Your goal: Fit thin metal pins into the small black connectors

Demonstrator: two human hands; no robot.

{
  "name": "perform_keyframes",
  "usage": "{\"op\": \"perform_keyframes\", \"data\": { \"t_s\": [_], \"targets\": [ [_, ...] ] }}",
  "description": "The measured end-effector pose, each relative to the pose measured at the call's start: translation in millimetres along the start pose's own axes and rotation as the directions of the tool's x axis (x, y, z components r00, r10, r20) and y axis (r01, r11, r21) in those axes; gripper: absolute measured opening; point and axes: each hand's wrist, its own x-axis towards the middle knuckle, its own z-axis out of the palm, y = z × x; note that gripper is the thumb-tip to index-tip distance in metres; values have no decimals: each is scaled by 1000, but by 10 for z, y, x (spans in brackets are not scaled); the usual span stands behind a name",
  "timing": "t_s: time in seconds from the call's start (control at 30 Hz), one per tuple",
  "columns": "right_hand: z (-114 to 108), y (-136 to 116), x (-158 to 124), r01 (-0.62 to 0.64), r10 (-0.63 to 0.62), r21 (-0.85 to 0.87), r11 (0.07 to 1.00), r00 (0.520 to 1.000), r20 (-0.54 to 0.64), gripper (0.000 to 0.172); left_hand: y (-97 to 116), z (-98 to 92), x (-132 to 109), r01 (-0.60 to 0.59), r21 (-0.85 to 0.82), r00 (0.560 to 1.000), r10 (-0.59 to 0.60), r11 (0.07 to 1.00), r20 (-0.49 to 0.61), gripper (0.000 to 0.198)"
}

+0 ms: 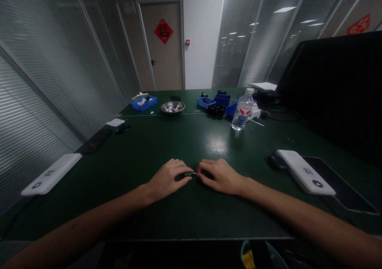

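Note:
Both of my hands rest on the dark green table [191,217], meeting near its middle front. My left hand [168,177] has its fingers curled and pinches one end of a small dark part [188,174]. My right hand [220,176] is curled too and grips the other end of the same small part. The part is too small and dim to name. It lies low, at or just above the tabletop.
A water bottle [243,110] stands at the back right. Blue bins [143,103], a metal bowl [172,107] and more blue trays [222,100] line the far edge. White flat devices lie at left [51,174] and right [304,172]. A dark monitor [340,90] fills the right.

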Motion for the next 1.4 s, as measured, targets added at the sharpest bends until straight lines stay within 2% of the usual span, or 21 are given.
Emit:
{"op": "perform_keyframes", "data": {
  "t_s": [0.23,0.37,0.53,0.63,0.8,1.07,1.17,1.4],
  "targets": [
    [14,-30,-8,37,-37,5,999,999,-6,16,-63,58,-18,-73,3,997,73,997,-18,28],
    [32,-37,-8,50,-48,93,994,998,-32,12,-88,58,-33,-110,-88,994,108,990,-20,31],
    [31,-40,-10,52,-47,124,991,998,-46,13,-78,44,-48,-116,-143,991,105,983,-81,35],
    [22,-45,-9,66,-63,105,992,997,-34,15,-84,53,-47,-131,-133,987,117,982,-109,32],
    [35,-55,-8,57,-56,71,996,998,-24,17,-124,76,-33,-228,-75,967,217,971,-133,28],
    [47,-87,-24,59,-60,74,995,998,15,19,-100,62,-18,-334,-45,939,328,942,-105,24],
    [58,-104,-33,66,-66,123,990,998,-6,18,-95,73,-30,-359,-48,924,348,932,-156,23],
    [114,-129,-34,34,-7,252,967,995,-104,16,-97,104,-45,-347,-96,906,307,933,-293,32]
  ]
}}
